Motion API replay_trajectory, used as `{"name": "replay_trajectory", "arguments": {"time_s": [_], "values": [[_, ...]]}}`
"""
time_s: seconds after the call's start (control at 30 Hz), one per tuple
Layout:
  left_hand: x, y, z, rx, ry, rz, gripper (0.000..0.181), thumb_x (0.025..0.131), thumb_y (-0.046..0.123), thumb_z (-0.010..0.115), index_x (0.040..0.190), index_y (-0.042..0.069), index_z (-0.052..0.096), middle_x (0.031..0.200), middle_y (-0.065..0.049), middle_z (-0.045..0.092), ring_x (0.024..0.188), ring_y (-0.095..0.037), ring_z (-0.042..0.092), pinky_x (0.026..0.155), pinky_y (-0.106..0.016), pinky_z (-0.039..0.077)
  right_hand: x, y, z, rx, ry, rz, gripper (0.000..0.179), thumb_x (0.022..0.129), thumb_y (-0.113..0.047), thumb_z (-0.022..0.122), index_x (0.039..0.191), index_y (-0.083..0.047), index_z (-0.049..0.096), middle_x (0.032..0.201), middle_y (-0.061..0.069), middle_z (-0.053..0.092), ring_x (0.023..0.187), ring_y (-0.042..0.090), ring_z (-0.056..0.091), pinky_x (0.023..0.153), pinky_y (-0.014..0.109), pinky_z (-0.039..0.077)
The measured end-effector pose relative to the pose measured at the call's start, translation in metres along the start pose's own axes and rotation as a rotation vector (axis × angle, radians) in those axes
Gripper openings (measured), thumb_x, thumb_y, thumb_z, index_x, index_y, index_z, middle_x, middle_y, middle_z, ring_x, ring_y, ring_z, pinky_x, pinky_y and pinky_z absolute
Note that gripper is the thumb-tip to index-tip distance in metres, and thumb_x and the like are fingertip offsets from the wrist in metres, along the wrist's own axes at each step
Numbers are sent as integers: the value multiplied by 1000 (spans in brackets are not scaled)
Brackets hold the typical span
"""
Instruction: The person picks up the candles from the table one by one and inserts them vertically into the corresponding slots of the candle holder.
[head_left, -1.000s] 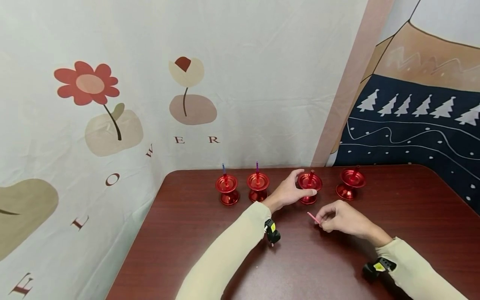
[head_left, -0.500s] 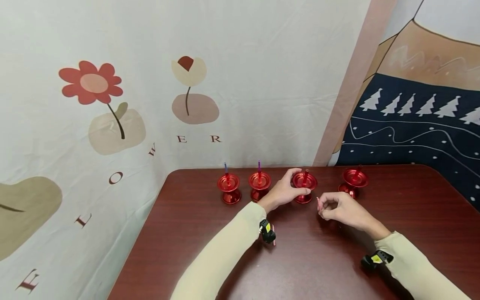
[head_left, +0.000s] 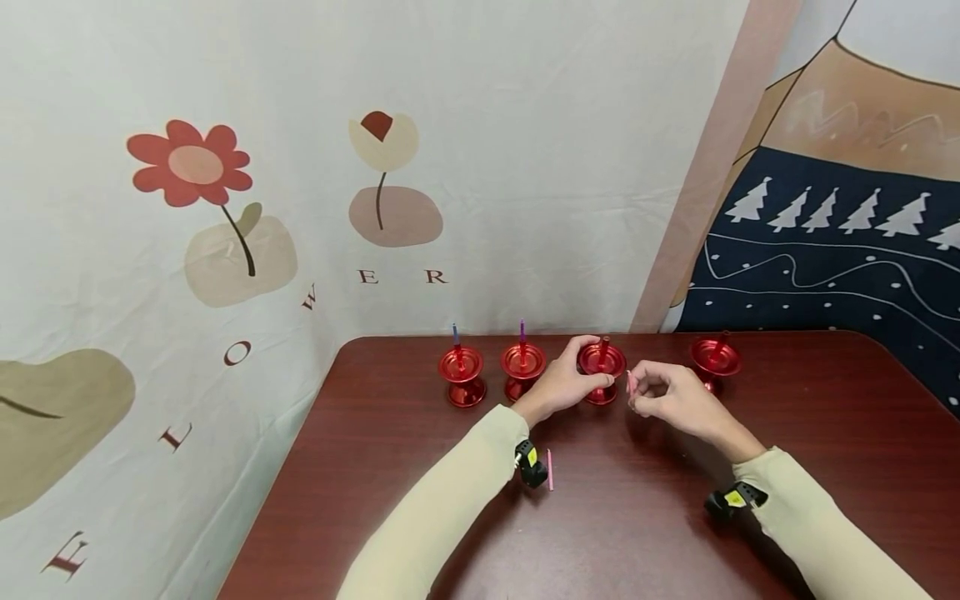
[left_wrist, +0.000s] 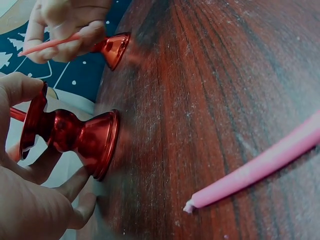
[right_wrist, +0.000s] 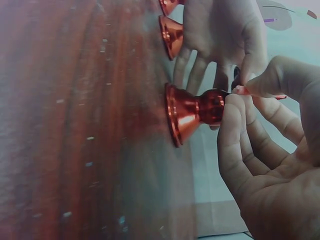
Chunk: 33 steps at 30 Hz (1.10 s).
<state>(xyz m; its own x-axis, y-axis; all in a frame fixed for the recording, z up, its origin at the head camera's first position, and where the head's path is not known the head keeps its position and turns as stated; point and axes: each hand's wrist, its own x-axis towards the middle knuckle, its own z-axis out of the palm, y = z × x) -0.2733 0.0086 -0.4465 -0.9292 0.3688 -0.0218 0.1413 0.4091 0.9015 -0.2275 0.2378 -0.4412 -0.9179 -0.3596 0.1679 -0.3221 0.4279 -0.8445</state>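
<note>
My left hand grips a shiny red metal candle holder, thumb and fingers around its dish. The holder stands upright on the table, a short red tube rising from its middle. Just right of that dish, my right hand pinches a thin pink candle between thumb and fingertips. The left wrist view shows this candle along the fingers, apart from the gripped holder. Another pink candle lies on the table beside my left wrist.
Two red holders stand at left, one bearing a blue candle, the other a purple candle. A further red holder stands behind my right hand. A printed cloth hangs behind the brown table.
My right hand has moved away from me to beside the gripped holder, and its candle has turned from slanted to nearly upright. My left hand has shifted the holder slightly left.
</note>
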Motion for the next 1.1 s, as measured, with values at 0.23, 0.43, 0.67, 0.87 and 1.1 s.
{"name": "replay_trajectory", "arguments": {"time_s": [0.23,0.43,0.67,0.87,1.1], "values": [[0,-2,-3,14,10,8,72,100,31,81,162,22,45,151,-13,64,132,-24,66,112,-41,53,14,-8,-4,-5,61,-31,9,94,0,75,102,0,71,88,6,72,80,19,67,71,27,59],[-1,-2,-4,10,6,13,73,100,30,80,163,21,44,151,-13,64,133,-24,66,112,-40,52,24,-15,-5,-41,156,-81,9,96,0,78,104,-3,75,93,7,75,83,15,68,76,20,57],[-1,-2,-3,0,2,2,74,101,31,80,164,21,43,152,-13,63,135,-25,65,114,-42,51,37,-20,-5,-18,265,-143,10,98,-2,81,107,0,76,96,13,77,81,13,70,76,17,57],[-1,-2,-3,2,5,3,75,101,32,80,164,21,42,151,-12,64,133,-23,65,114,-41,51,49,-25,-3,-29,340,-196,15,97,-2,84,109,2,76,96,15,78,81,7,70,73,15,56],[0,-3,-3,3,9,7,75,100,32,80,164,21,43,148,-12,66,130,-22,67,112,-38,51,59,-28,1,-58,381,-205,15,96,-4,84,109,0,78,97,16,79,77,6,66,69,13,52]]}}
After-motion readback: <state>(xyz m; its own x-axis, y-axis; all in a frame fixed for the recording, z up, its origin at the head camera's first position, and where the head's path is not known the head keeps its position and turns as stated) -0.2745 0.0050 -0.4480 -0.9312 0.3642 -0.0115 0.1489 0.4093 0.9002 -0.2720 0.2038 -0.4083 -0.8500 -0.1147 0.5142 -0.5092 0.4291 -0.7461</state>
